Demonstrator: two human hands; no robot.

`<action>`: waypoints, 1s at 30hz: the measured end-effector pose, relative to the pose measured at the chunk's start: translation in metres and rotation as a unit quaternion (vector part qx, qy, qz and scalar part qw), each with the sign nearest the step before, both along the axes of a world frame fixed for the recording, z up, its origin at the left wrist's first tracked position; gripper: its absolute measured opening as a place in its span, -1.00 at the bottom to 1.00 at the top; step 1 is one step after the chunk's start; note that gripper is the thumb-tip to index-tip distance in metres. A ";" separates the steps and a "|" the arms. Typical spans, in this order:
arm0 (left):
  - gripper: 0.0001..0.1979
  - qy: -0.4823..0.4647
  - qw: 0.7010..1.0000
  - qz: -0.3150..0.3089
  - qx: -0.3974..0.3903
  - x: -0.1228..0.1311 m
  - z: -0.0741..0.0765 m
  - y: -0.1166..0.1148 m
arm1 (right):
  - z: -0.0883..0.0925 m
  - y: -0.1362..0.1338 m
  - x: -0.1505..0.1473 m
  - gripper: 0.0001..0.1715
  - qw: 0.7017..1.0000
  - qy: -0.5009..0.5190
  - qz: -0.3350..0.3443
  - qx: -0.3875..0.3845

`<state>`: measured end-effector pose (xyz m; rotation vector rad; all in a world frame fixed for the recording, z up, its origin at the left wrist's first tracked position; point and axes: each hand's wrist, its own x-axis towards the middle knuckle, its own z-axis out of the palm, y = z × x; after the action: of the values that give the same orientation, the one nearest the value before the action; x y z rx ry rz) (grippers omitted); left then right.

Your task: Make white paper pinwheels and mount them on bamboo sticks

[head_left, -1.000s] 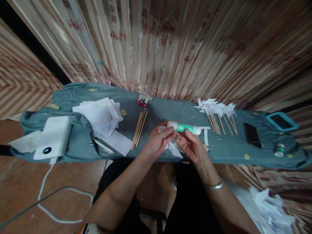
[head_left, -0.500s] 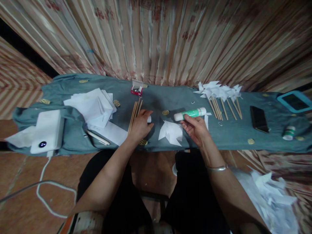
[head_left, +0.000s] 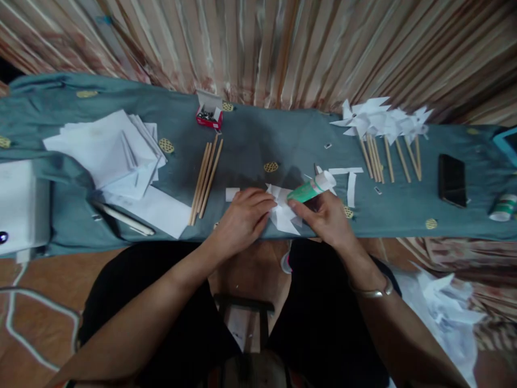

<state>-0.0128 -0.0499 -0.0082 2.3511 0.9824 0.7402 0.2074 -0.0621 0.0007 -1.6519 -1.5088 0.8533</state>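
In my right hand (head_left: 329, 217) is a green and white glue stick (head_left: 311, 188), its lower end against the middle of a white paper pinwheel (head_left: 285, 215). The fingertips of my left hand (head_left: 246, 218) pinch the pinwheel's left side near its centre. A white cap (head_left: 232, 194) lies on the cloth just behind my left hand. Several wooden sticks (head_left: 205, 180) rest to the left, and narrow paper strips (head_left: 351, 189) lie right of my right hand.
Stacked white paper (head_left: 113, 153), a pen (head_left: 127, 220) and a white power bank (head_left: 22, 207) occupy the left. A red box (head_left: 209, 116) of small metal parts stands behind. Finished pinwheels (head_left: 379, 121), a phone (head_left: 452, 180) and another glue stick (head_left: 503, 208) are right.
My left hand has left the cap on the cloth and moved right to the pinwheel. My right hand has brought the glue stick down onto the pinwheel. The camera view has shifted closer.
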 end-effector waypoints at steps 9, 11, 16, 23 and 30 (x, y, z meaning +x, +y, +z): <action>-0.72 0.095 0.994 -0.036 0.029 0.005 -0.007 -0.006 | 0.004 -0.005 -0.006 -0.65 0.995 -0.096 0.020 0.001; -0.72 0.103 0.993 -0.036 0.034 0.006 -0.006 -0.007 | 0.004 -0.006 -0.007 -0.62 0.990 -0.139 0.027 0.009; -0.76 0.114 0.992 -0.031 0.055 0.006 -0.005 -0.008 | 0.003 -0.006 -0.006 -0.52 0.972 -0.228 0.044 0.031; -0.79 0.110 0.991 -0.023 0.070 0.006 -0.007 -0.011 | 0.004 -0.007 -0.010 -0.51 0.961 -0.268 0.057 0.037; -0.78 0.110 0.991 -0.014 0.078 0.007 -0.009 -0.012 | 0.004 -0.005 -0.013 -0.51 0.962 -0.258 0.064 0.057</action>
<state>-0.0061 -0.0620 -0.0169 2.6202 1.0106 0.5743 0.1939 -0.0669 0.0047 -1.7895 -1.9927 0.3984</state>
